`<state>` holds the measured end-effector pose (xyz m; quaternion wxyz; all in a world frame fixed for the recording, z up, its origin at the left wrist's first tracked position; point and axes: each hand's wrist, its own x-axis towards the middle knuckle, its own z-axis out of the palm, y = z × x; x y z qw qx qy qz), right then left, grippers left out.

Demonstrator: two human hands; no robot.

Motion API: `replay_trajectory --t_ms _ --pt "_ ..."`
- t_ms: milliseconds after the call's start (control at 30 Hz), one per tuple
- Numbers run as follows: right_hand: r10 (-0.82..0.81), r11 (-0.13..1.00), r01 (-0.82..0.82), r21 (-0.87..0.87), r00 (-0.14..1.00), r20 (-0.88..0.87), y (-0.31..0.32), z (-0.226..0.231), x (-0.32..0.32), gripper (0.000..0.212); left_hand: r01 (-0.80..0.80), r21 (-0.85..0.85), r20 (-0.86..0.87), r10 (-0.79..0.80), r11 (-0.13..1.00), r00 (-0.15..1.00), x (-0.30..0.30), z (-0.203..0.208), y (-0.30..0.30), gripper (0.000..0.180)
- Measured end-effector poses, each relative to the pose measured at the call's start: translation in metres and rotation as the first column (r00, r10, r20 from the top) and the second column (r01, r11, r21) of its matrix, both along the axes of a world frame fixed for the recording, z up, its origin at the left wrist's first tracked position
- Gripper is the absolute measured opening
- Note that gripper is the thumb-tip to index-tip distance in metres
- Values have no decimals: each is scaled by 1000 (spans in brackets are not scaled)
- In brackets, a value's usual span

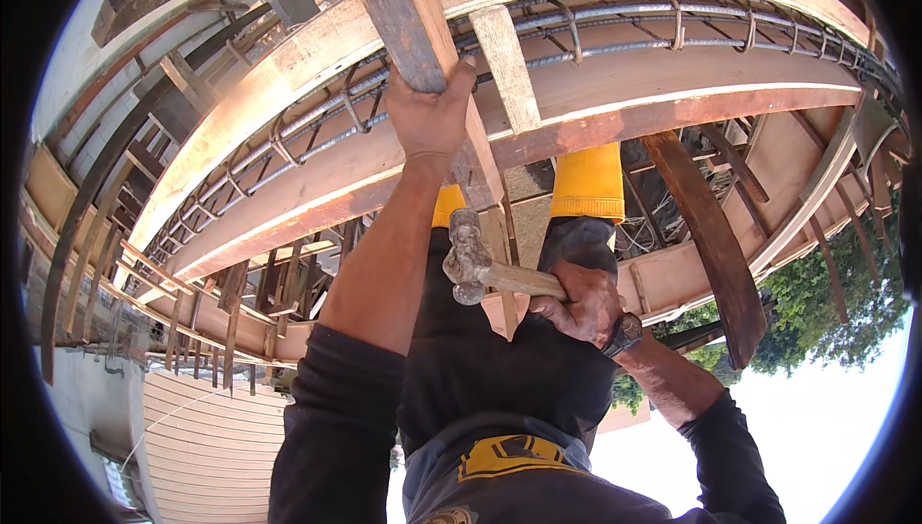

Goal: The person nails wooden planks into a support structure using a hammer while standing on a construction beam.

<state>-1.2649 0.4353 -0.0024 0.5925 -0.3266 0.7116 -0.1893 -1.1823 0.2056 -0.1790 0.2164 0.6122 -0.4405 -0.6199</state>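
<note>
The left hand (429, 111) is wrapped around a weathered wooden plank (408, 15), fingers on its far face and the thumb hooked over its right edge, gripping it where it crosses the curved timber formwork (595, 92). The plank runs from the top of the view down past the hand toward the person's legs, its lower end passing behind the hammer head. The right hand (579, 303) is clenched around the pale wooden handle of a claw hammer (475, 269); the worn metal head sits just left of the fist, close to the left forearm and just beside the plank's lower stretch, though whether it touches the wood cannot be told. A dark wristwatch (624, 334) sits on the right wrist. Both arms wear dark long sleeves, the left pushed up to the elbow. Below the hands the person's dark trousers end in yellow rubber boots (588, 183), which stand on the formwork boards. Inside the curved timber channel lies a cage of steel rebar (615, 24) with bent stirrups, following the arc. A dark brace board (706, 236) leans to the right of the boots, and green tree foliage (826, 303) shows beyond the structure at the right.
</note>
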Motion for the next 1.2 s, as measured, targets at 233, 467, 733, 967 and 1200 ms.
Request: replay_trajectory --t_ms 233,467,733,967,1200 --pt "31 997 -23 67 991 -129 3 -29 6 52 6 2 18 -6 1000 1000 2 -2 0 37" --pt "-16 994 31 -106 990 142 -7 8 -8 57 -6 34 6 6 999 1000 4 0 5 36" --pt "-317 946 307 108 944 92 -44 -15 -8 42 -25 74 -2 25 997 1000 6 -1 2 42" --pt "-610 791 612 27 791 -51 -104 -88 48 28 25 -26 120 -21 999 993 7 -5 1 43" --pt "-591 798 602 1 784 -190 -94 -99 67 15 42 -11 105 -40 999 994 14 -5 1 37"
